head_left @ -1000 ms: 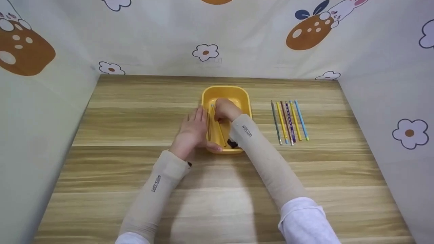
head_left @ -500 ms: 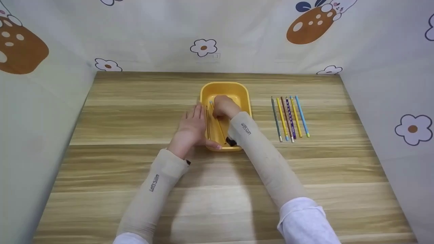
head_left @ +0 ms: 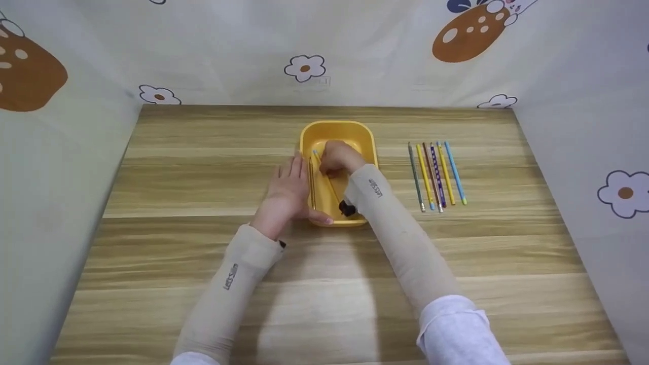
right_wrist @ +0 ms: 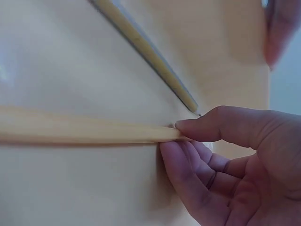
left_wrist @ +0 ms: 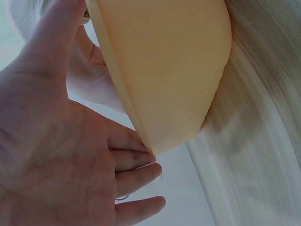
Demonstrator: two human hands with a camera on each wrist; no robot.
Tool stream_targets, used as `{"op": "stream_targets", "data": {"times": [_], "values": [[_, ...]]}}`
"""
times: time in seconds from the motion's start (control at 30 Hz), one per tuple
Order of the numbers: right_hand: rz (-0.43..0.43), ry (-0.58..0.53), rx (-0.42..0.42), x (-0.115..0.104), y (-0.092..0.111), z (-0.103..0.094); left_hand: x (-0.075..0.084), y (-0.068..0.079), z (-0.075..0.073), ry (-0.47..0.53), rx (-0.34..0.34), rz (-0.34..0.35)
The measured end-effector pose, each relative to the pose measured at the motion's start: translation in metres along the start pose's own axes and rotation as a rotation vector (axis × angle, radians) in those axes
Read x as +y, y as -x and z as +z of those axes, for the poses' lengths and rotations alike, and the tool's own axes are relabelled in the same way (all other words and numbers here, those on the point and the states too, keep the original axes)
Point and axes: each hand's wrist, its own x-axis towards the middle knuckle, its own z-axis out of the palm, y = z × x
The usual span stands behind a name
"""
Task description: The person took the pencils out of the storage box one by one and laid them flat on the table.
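Observation:
A yellow plastic bin (head_left: 337, 123) stands on the table between my hands. My left hand (head_left: 287, 195) lies with straight fingers along the bin's left side, its thumb at the near rim. The left wrist view shows its fingertips right at the edge of the bin's wall (left_wrist: 169, 70). Inside the bin, my right hand (head_left: 341, 156) pinches a yellow pencil (right_wrist: 89, 130) between thumb and index finger. That pencil slants across the bin floor in the head view, with a blue far end. Beside it, a second, thin pencil (head_left: 312, 185) lies along the left wall.
Right of the bin, several pencils lie side by side on the wooden table (head_left: 203, 248), among them a dark green pencil (head_left: 416, 177) and a light blue pencil (head_left: 456, 172). A patterned cloth wall (head_left: 228, 56) encloses the table at the back and sides.
The near end of the pinched pencil has swung slightly right, and my right wrist has shifted a little right with it. My left hand keeps its place at the bin. The head view has tilted slightly.

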Motion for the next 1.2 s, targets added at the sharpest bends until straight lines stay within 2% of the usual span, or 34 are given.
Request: {"op": "stream_targets", "data": {"times": [0.17,0.43,0.97,1.2], "values": [[-0.034,-0.133,-0.070,0.008,-0.001,-0.005,0.000,0.000,0.001,-0.004,0.002,0.005],[-0.035,-0.224,-0.112,0.008,0.001,-0.012,-0.001,0.001,0.000,0.007,0.014,0.006],[-0.064,-0.313,-0.077,0.006,0.007,-0.019,-0.001,0.000,0.002,0.036,0.015,-0.003],[-0.106,-0.346,-0.044,0.009,0.014,-0.024,0.000,0.000,0.001,0.028,0.024,-0.004]]}}
